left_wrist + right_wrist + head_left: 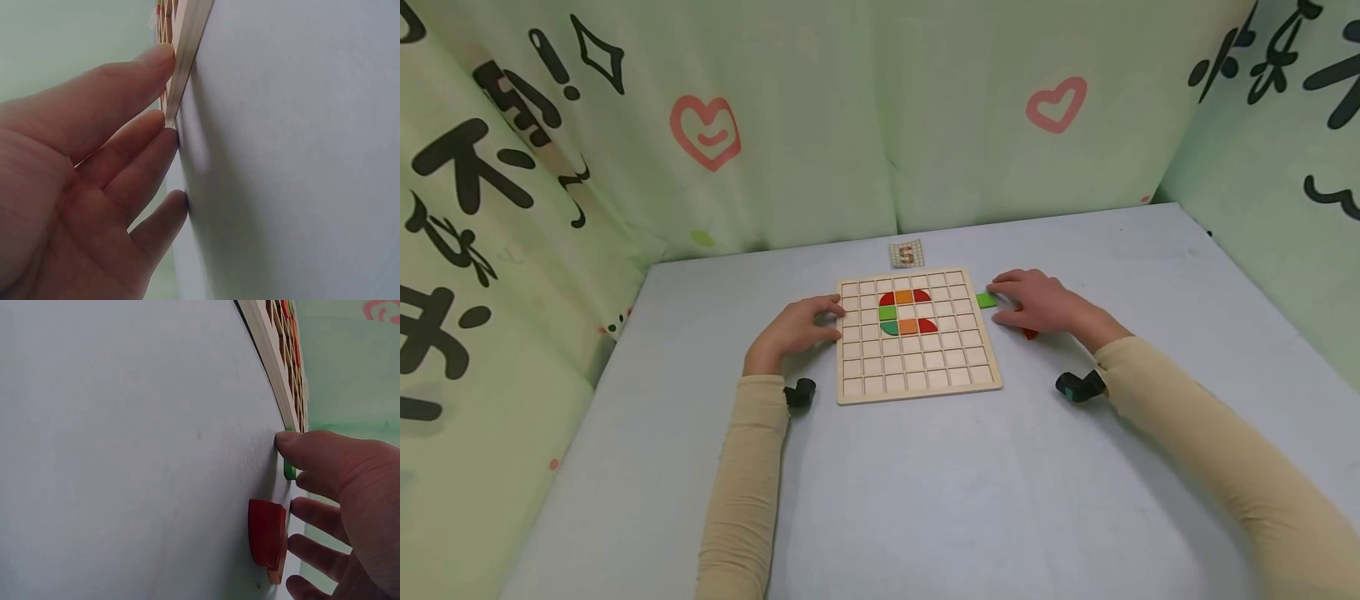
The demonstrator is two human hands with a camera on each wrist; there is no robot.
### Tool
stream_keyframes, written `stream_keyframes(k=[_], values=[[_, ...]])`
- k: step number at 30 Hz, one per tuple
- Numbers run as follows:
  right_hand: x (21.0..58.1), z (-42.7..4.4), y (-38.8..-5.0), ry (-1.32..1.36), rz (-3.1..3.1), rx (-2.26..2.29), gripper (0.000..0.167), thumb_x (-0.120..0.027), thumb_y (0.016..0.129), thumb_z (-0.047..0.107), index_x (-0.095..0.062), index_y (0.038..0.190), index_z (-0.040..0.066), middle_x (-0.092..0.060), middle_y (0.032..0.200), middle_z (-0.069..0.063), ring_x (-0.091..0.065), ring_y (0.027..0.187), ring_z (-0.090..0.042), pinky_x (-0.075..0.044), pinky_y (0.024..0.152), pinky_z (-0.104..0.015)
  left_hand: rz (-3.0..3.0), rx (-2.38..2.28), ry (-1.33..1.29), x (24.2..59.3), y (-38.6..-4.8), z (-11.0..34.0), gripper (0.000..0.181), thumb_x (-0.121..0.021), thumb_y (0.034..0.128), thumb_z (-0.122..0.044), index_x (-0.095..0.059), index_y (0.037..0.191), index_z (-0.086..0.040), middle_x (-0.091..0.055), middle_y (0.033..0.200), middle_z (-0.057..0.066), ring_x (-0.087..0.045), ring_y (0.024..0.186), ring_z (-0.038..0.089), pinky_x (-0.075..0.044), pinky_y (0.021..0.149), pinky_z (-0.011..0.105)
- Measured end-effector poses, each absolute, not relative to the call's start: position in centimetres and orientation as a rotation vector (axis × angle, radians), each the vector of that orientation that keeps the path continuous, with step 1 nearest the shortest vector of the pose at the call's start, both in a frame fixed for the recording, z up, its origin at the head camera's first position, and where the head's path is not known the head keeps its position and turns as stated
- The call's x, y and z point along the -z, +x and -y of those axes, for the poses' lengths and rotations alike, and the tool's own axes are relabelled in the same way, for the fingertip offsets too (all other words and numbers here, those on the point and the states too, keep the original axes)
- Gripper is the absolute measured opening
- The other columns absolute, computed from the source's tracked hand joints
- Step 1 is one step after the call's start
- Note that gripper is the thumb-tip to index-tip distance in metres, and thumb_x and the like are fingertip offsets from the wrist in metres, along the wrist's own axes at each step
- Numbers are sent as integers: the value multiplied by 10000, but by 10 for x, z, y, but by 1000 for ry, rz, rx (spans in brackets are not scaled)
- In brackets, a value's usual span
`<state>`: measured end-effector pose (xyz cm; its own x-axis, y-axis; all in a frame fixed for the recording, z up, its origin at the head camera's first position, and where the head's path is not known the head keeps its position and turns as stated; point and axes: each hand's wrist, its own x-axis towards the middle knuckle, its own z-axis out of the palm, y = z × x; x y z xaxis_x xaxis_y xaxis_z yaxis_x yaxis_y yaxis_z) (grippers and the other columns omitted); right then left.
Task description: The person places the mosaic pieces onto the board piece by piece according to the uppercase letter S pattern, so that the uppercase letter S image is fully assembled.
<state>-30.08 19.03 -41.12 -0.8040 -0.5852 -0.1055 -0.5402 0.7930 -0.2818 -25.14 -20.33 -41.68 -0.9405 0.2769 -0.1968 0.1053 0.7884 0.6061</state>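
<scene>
A wooden grid board (pixel 920 380) lies on the table with several coloured tiles in its cells, red, orange and green, some with a rounded corner. My left hand (pixel 801 325) rests its fingertips against the board's left edge, the thumb on the rim in the left wrist view. Beside the right edge lies a light green tile (pixel 986 301). My right hand (pixel 1036 302) reaches over it with the index fingertip at the tile; whether it pinches it cannot be seen. Under that hand sits a red tile (pixel 265 531) with an orange piece (pixel 275 575) by it.
A small pattern card (pixel 907 254) lies behind the board. The white table (pixel 917 492) backs onto a green curtain (pixel 820 125) with printed marks. Black wrist cameras (pixel 1078 387) are worn near both cuffs.
</scene>
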Motion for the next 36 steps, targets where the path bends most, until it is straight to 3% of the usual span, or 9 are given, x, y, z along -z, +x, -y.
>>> stream_keyframes(k=[12, 36], values=[[414, -184, -305, -956, -2811, 429, 267, -669, 905, 162, -665, 1132, 22, -563, 1302, -200, -480, 1219, -421, -422, 927, -615, -2700, -899, 284, 413, -249, 202, 388, -707, 885, -148, -621, 1255, -72, -402, 1533, 34, -295, 1439, 253, -263, 1165, 401], [412, -182, -303, -973, -2809, 437, 252, -660, 921, 126, -651, 1119, -29, -560, 1277, -223, -478, 1205, -419, -415, 956, -591, -2698, -911, 284, 413, -249, 201, 384, -704, 882, -141, -625, 1251, -68, -401, 1535, 30, -299, 1437, 251, -267, 1162, 400]])
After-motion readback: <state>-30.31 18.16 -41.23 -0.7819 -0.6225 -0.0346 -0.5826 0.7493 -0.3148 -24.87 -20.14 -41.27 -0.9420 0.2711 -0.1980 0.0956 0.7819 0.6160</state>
